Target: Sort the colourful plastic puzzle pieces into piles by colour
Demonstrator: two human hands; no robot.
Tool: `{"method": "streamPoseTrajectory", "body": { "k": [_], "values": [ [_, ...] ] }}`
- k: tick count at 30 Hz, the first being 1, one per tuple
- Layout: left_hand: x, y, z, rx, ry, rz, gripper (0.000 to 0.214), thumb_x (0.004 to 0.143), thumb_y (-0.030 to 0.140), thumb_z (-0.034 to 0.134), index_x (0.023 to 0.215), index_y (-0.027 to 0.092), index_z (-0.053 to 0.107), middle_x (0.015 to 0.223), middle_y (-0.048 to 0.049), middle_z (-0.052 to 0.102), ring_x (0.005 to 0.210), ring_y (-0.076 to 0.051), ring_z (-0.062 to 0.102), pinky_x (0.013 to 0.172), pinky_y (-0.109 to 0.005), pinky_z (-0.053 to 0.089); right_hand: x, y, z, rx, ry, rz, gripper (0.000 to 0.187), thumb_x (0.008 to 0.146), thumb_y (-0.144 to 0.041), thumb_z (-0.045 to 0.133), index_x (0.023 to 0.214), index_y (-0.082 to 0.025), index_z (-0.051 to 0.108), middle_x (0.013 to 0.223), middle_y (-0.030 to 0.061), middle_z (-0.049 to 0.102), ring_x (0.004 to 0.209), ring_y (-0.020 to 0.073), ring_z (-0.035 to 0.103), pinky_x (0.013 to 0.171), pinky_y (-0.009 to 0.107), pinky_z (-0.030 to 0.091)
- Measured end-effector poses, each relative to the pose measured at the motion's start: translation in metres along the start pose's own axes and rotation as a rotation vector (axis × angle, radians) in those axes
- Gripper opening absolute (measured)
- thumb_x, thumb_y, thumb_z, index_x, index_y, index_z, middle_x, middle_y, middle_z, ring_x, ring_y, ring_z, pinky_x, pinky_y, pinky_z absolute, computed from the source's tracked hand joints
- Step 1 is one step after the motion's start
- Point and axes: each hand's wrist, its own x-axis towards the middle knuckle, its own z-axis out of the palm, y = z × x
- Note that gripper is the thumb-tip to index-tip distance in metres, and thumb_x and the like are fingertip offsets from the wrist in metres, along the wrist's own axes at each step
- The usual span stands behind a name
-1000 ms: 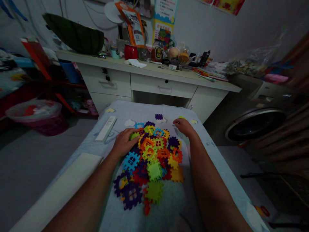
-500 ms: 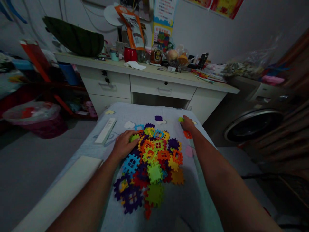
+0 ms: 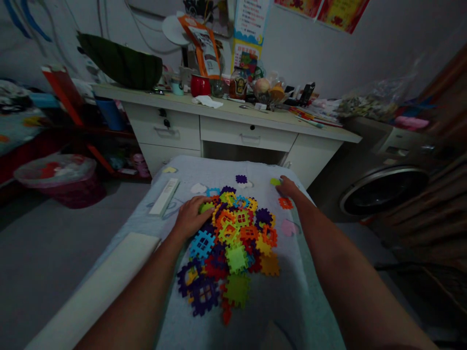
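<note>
A heap of colourful plastic interlocking tiles (image 3: 237,257), notched along the edges and some with window shapes, lies on the cloth-covered table (image 3: 292,301). At the heap's upper left is my left hand (image 3: 192,215), its thumb and fingers curled round a green tile (image 3: 206,207). My right hand (image 3: 289,186) reaches to the table's far right, fingers bent at the edge of a small green tile (image 3: 275,181); its grip is partly hidden. Just below that hand lies an orange tile (image 3: 285,203). A purple tile (image 3: 241,179) lies apart beyond the heap.
A white narrow box (image 3: 164,197) lies at the table's left, with a long white board (image 3: 109,277) nearer me. Behind the table stands a white desk (image 3: 248,136) crowded with jars and a red pot (image 3: 200,85). A washing machine (image 3: 383,170) is right, a lined bin (image 3: 62,180) left.
The view has shifted slightly. My left hand stays at the heap with the green tile. My right hand has drawn slightly right relative to its green tile.
</note>
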Motion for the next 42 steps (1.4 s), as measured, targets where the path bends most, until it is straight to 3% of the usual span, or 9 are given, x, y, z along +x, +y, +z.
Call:
{"method": "streamPoseTrajectory", "body": {
  "k": [6,10,12,19,23,27,32,36,42],
  "values": [
    [-0.001,-0.002,0.001,0.004,0.005,0.006,0.039,0.083,0.049,0.055,0.112,0.025,0.066,0.120,-0.0054,0.065,0.116,-0.027,0.058,0.102,-0.043,0.043,0.002,-0.008,0.007,0.040,0.093,-0.005,0.053,0.081,-0.024,0.064,0.132,-0.018,0.055,0.133,0.0161,0.057,0.119,0.0293,0.056,0.098,0.039,0.044],
    [-0.001,-0.001,0.001,0.010,0.010,0.002,0.039,0.084,0.049,0.054,0.112,0.025,0.067,0.121,-0.0052,0.065,0.115,-0.026,0.058,0.103,-0.044,0.042,-0.003,-0.002,0.000,0.126,0.235,-0.004,0.054,0.079,-0.027,0.066,0.131,-0.014,0.056,0.130,0.0176,0.056,0.117,0.0290,0.056,0.098,0.040,0.045],
    [0.000,0.000,0.000,0.005,0.010,-0.003,0.040,0.083,0.050,0.055,0.112,0.025,0.067,0.120,-0.0055,0.065,0.115,-0.027,0.058,0.103,-0.044,0.042,-0.012,0.005,-0.007,0.201,0.245,-0.054,0.053,0.079,-0.027,0.066,0.129,-0.011,0.057,0.126,0.0178,0.058,0.114,0.0272,0.058,0.099,0.039,0.045],
    [0.000,0.001,0.001,-0.003,0.012,0.004,0.040,0.084,0.051,0.053,0.110,0.024,0.067,0.118,-0.0056,0.066,0.114,-0.026,0.058,0.102,-0.041,0.043,-0.090,0.039,-0.028,0.451,0.037,-0.286,0.052,0.076,-0.028,0.069,0.126,-0.018,0.057,0.126,0.0126,0.061,0.112,0.0236,0.060,0.096,0.039,0.048],
    [0.002,-0.001,0.002,0.013,0.008,-0.006,0.042,0.083,0.050,0.053,0.111,0.022,0.068,0.118,-0.0069,0.066,0.114,-0.026,0.058,0.102,-0.041,0.043,-0.138,0.054,-0.033,0.407,-0.074,-0.351,0.054,0.075,-0.024,0.068,0.128,-0.022,0.056,0.134,0.0109,0.058,0.119,0.0239,0.057,0.099,0.040,0.047],
    [0.002,-0.002,0.002,0.023,-0.004,-0.002,0.045,0.082,0.051,0.052,0.113,0.022,0.067,0.118,-0.0072,0.065,0.115,-0.027,0.059,0.103,-0.041,0.043,-0.162,0.063,-0.033,0.305,-0.145,-0.396,0.059,0.072,-0.024,0.070,0.130,-0.021,0.056,0.137,0.0113,0.055,0.126,0.0262,0.052,0.109,0.045,0.039],
    [0.003,-0.002,0.002,0.026,0.000,-0.001,0.045,0.082,0.051,0.052,0.112,0.022,0.067,0.118,-0.0078,0.065,0.114,-0.027,0.059,0.102,-0.042,0.043,-0.167,0.057,-0.029,0.237,-0.183,-0.394,0.058,0.075,-0.029,0.071,0.130,-0.021,0.056,0.137,0.0126,0.055,0.127,0.0281,0.051,0.110,0.047,0.037],
    [0.003,-0.002,0.001,0.020,0.002,-0.004,0.044,0.081,0.051,0.052,0.111,0.023,0.068,0.118,-0.0067,0.066,0.113,-0.027,0.059,0.102,-0.041,0.043,-0.164,0.051,-0.028,0.216,-0.182,-0.388,0.056,0.071,-0.018,0.071,0.126,-0.018,0.059,0.130,0.0129,0.060,0.120,0.0267,0.056,0.107,0.045,0.041],
    [0.002,0.000,0.001,0.024,-0.006,-0.027,0.046,0.081,0.051,0.052,0.114,0.022,0.067,0.119,-0.0074,0.065,0.114,-0.028,0.059,0.103,-0.043,0.043,-0.152,0.063,-0.031,0.274,-0.164,-0.351,0.059,0.070,-0.017,0.071,0.127,-0.020,0.058,0.132,0.0112,0.058,0.120,0.0243,0.057,0.105,0.041,0.043]
  ]
}}
